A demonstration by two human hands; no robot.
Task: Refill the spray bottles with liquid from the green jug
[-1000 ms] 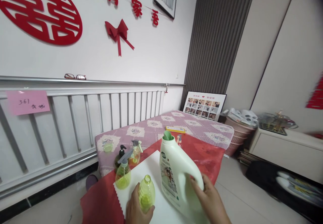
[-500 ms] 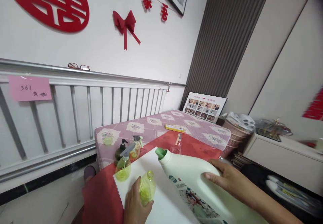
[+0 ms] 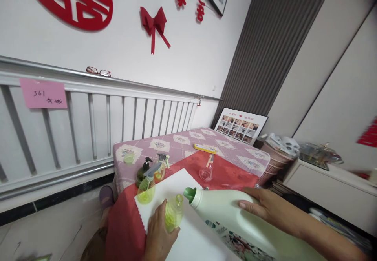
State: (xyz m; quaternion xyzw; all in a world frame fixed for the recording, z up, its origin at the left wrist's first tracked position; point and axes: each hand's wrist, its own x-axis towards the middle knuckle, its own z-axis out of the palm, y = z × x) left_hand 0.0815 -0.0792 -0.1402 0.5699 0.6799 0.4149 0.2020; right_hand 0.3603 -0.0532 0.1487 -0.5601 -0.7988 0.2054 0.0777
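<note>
My left hand [image 3: 158, 233] is wrapped round a small yellow-green clear bottle [image 3: 173, 213] that stands uncapped on a white sheet [image 3: 165, 184]. My right hand [image 3: 266, 208] grips the top of a big white detergent jug [image 3: 235, 223], tipped nearly flat. The jug's green spout [image 3: 190, 194] sits just right of the small bottle's mouth, almost touching it. No liquid is visible between them.
Behind the small bottle stand a yellow-green trigger sprayer [image 3: 146, 188], a dark pump bottle [image 3: 143, 170] and another sprayer [image 3: 161, 165]. A clear small bottle [image 3: 206, 170] sits on the red cloth [image 3: 232, 176]. A yellow box [image 3: 205, 148] lies on the pink tablecloth. White railing lines the left.
The jug has gone from upright to tipped almost flat, its spout dropping toward the small bottle's mouth. My right hand moved from the handle side onto the jug's top. The view shifted slightly.
</note>
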